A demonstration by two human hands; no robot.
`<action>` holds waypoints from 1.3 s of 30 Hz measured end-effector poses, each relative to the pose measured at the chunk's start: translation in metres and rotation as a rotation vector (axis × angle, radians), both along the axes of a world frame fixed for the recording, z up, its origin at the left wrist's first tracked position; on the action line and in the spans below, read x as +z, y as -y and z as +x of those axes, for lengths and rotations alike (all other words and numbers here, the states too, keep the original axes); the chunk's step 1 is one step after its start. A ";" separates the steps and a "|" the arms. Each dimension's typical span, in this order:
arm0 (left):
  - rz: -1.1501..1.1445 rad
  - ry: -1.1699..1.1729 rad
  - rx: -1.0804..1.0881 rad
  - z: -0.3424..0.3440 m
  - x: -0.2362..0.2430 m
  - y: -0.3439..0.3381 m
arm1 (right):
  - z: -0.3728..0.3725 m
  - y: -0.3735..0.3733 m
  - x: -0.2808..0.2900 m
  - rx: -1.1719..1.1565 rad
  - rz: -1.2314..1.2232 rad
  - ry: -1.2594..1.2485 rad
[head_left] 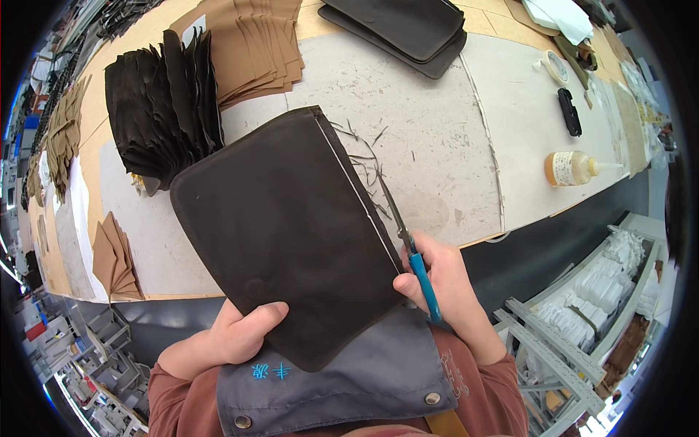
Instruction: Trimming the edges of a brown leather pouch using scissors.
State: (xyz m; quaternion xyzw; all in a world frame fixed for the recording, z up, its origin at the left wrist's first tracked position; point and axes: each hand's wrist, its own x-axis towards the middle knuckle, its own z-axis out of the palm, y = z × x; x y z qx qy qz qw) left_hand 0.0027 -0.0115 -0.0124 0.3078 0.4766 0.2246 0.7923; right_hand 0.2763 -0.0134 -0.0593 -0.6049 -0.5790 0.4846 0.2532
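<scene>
The panel (284,233), dark brown, is between your hands, over the table's (437,138) near edge. Your left hand (244,333) is clamped on its left edge, thumb on top; your right hand (445,280) grips blue-handled scissors (423,287), thumb at the panel's right edge. The blades point toward the table's far edge, with trimmings (379,135) strewn about their tip. A black stack (156,109) sits beyond the panel's left corner; whether they touch, I cannot tell. Brown sheets (255,51) and dark pieces (397,25) lie along the far edge, tan pieces (113,262) at the near left edge. Toward the right end are a bottle (570,169), a black tool (569,113) and a roll (557,67).
</scene>
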 end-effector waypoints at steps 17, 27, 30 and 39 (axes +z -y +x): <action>0.022 -0.070 -0.143 -0.001 0.002 0.002 | -0.004 -0.005 0.005 0.061 0.042 0.126; 0.035 -0.044 -0.133 0.000 0.002 0.000 | -0.005 -0.002 -0.002 0.025 0.070 0.108; 0.033 -0.034 -0.137 0.000 0.001 0.000 | -0.005 -0.002 -0.005 0.006 0.095 0.094; 0.027 -0.052 -0.141 -0.001 0.001 -0.001 | -0.006 0.000 -0.007 -0.010 0.068 0.077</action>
